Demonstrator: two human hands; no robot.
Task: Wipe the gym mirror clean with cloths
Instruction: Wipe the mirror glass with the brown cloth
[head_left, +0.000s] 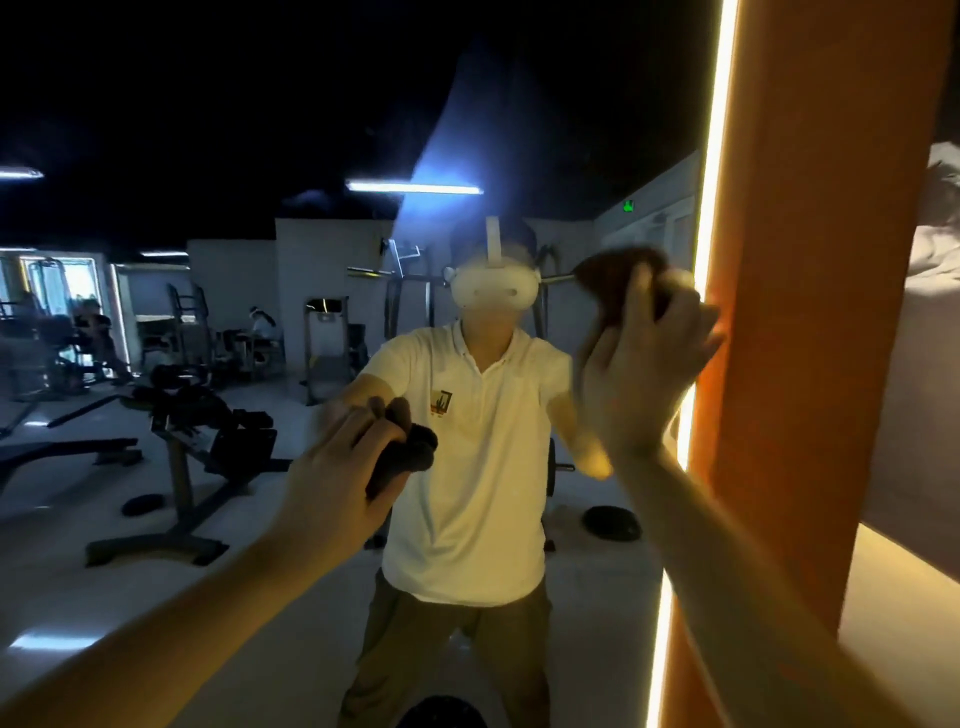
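Gym floor, at the mirror (249, 545): I am standing square to the glass and working it with both hands, a cloth in each. My left hand (337, 467), at about 7 o'clock from the middle of the view, is bunching a dark cloth (410, 457) against the glass; that grip is curled tight round the wad, which is bulging out past my knuckles. My right hand (644, 374), at 3 o'clock, is reaching up toward the mirror's right edge with a brown cloth (618, 278) balled at the fingertips. The hand is blurred, but the grip is reading as fingers closed over the cloth rather than spread flat. The brown cloth is lying just beside the light strip (719, 156) that borders the glass, with the orange column (831, 260) beyond it at 3 o'clock. My reflection (478, 467) in a white shirt is filling the centre, and a weight bench (192, 447) is showing in the glass at 9 o'clock.

By my reckoning the wiping itself is in hand, and the right side is getting the attention. Whether the glass is clean I cannot tell in this dim light. The next move is calling for firm, overlapping passes along the lit edge, then across toward the left-hand cloth, with both wads pressed flat so no strip is missed.
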